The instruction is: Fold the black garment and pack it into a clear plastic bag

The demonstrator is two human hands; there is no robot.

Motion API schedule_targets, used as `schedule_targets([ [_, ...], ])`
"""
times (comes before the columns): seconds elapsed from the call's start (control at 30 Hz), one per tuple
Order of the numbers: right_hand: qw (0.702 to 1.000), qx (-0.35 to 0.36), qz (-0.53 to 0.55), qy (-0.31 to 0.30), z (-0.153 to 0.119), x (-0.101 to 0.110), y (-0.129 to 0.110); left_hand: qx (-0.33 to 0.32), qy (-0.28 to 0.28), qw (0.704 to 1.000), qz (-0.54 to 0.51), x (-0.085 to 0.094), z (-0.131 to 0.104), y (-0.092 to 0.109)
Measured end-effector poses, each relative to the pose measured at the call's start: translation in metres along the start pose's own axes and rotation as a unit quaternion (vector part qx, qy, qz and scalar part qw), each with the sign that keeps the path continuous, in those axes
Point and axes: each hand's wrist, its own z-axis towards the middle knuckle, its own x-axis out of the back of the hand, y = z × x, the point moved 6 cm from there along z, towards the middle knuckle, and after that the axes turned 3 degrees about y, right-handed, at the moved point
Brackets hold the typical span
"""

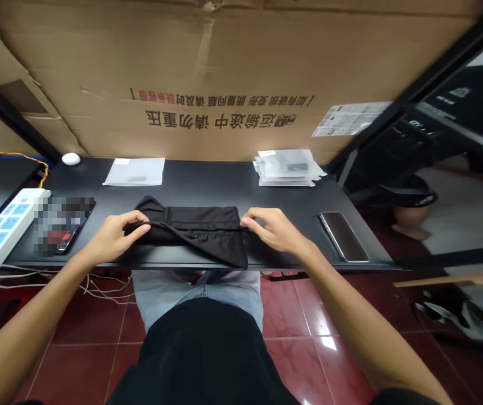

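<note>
A piece of black fabric [201, 222], partly folded, lies on the dark table near its front edge. Its kind is hard to tell; a long seam or edge runs across it, and one corner points toward me. My left hand [117, 236] pinches the left end of that edge between thumb and fingers. At the right end, my right hand [270, 226] pinches the cloth in the same way. Between my two hands the edge is drawn nearly straight.
A large cardboard box [224, 62] stands behind the table [207, 185]. At the back lie a flat translucent packet [135, 171] and a stack of similar packets [287, 169]. A phone [344, 236] rests at right, a white power strip [7, 228] at left. Another person [418, 208] is at far right.
</note>
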Motion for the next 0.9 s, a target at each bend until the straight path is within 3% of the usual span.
schedule_targets([
  [0.1,0.995,0.085,-0.036,-0.047,-0.002,-0.014,-0.023,0.016,0.0,1.0,-0.003,-0.003,0.007,0.004],
  [0.2,0.98,0.157,-0.107,-0.065,-0.032,-0.046,-0.036,0.017,-0.044,0.999,-0.02,-0.012,-0.001,0.003],
  [0.33,0.976,0.16,-0.148,-0.003,-0.077,-0.071,-0.021,0.026,-0.068,0.996,-0.054,-0.016,-0.018,-0.008],
  [0.47,0.981,0.158,-0.095,0.053,-0.093,-0.061,-0.01,0.038,-0.073,0.994,-0.066,-0.013,-0.021,-0.02],
  [0.6,0.995,0.034,0.031,0.089,-0.066,-0.032,-0.002,0.044,-0.062,0.996,-0.05,-0.009,-0.009,-0.025],
  [0.7,0.987,-0.088,0.102,0.087,-0.03,-0.019,0.013,0.062,-0.005,0.998,-0.02,-0.004,0.005,-0.023],
  [0.8,0.976,-0.144,0.15,0.059,0.005,-0.02,0.031,0.098,0.077,0.989,0.076,-0.002,0.017,-0.013],
  [0.9,0.977,-0.18,0.112,0.032,0.026,-0.027,0.046,0.141,0.126,0.965,0.182,-0.009,0.026,-0.003],
])
